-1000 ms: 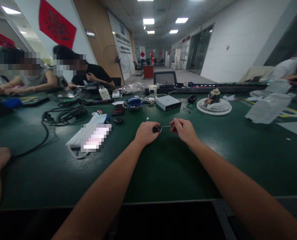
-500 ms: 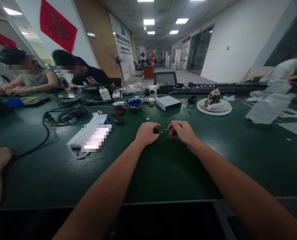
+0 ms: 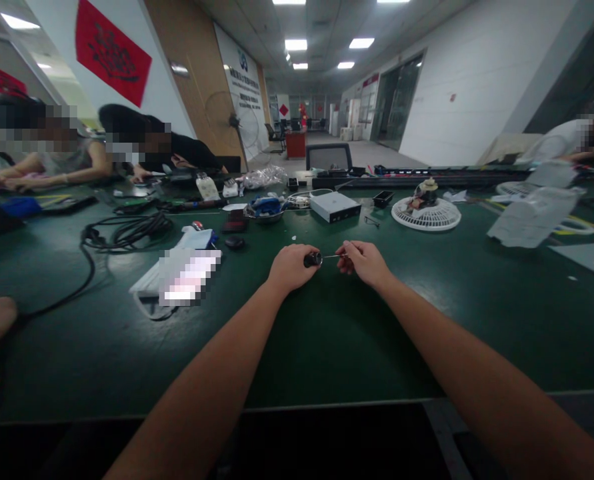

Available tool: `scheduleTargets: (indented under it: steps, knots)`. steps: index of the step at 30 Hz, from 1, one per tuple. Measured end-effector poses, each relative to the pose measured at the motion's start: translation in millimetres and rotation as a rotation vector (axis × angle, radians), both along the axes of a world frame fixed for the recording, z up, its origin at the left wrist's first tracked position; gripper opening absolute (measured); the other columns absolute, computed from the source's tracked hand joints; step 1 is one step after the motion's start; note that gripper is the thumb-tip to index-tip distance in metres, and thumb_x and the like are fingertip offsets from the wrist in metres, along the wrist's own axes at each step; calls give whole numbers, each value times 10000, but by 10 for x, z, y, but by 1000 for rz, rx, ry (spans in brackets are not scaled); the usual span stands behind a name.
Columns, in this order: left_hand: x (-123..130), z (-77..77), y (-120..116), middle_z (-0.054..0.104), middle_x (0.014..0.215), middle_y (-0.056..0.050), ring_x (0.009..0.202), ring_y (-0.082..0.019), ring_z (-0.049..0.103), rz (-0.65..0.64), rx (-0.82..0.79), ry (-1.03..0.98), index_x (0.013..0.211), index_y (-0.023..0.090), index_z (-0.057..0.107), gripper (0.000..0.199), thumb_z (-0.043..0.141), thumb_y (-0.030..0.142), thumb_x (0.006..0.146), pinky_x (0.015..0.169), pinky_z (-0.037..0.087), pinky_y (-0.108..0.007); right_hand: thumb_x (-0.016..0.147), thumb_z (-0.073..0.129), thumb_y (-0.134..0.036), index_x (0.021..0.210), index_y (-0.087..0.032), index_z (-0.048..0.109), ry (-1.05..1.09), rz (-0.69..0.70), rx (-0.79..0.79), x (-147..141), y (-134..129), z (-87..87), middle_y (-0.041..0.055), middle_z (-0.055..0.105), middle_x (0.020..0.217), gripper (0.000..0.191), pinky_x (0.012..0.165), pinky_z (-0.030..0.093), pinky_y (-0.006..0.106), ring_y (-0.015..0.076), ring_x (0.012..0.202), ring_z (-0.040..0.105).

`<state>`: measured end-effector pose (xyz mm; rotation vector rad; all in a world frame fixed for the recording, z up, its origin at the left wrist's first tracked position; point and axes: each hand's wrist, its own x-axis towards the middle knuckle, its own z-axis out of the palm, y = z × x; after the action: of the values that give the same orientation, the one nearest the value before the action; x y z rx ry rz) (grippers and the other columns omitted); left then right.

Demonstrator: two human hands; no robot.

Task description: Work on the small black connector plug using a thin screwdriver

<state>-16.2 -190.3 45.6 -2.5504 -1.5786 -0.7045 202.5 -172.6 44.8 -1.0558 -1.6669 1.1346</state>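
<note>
Your hands (image 3: 321, 265) grip a dark cylinder (image 3: 313, 259) and thin rod (image 3: 333, 256) over a green desk (image 3: 327, 347) in a lit office.

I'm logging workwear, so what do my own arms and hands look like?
Your left hand and right hand are bare: no gloves, watch or bracelet shows. No sleeves reach into view. Any rings would be too small to make out.

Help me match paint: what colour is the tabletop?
The tabletop is dark green, best seen in the head view.
</note>
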Motion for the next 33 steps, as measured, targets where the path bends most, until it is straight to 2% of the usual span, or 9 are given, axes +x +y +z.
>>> scheduleTargets:
  steps: [11, 20, 27, 33]
  knots:
    - [28, 22, -17, 695, 1064, -70, 1002, -228, 658, -15, 6, -26, 1135, 165, 667, 304, 635, 411, 960, 943, 517, -465, 1025, 528, -466, 954, -133, 661, 141, 15, -196, 33, -21, 63, -12, 663, 743, 366, 530, 527, 247, 101, 548, 613]
    - [-12, 18, -24, 690, 1089, -72, 1020, -230, 655, 0, 26, -58, 1129, 162, 664, 283, 634, 390, 964, 944, 521, -465, 1023, 518, -488, 978, -137, 659, 235, 29, -317, 2, -33, 45, 1, 675, 778, 380, 559, 540, 264, 114, 587, 634]
    - [-28, 44, -25, 680, 1123, -79, 1028, -230, 654, 37, 27, -71, 1175, 164, 646, 292, 626, 373, 972, 932, 533, -458, 1024, 510, -496, 1022, -137, 653, 280, -4, -278, -57, -17, 4, 15, 682, 823, 386, 586, 551, 280, 127, 633, 651]
    - [-36, 42, -19, 683, 1102, -76, 1012, -225, 658, 79, 8, -51, 1142, 158, 652, 279, 625, 378, 973, 922, 538, -450, 1027, 507, -487, 1016, -135, 651, 221, -36, -147, -120, -30, -4, 16, 682, 828, 380, 581, 549, 276, 127, 637, 652]
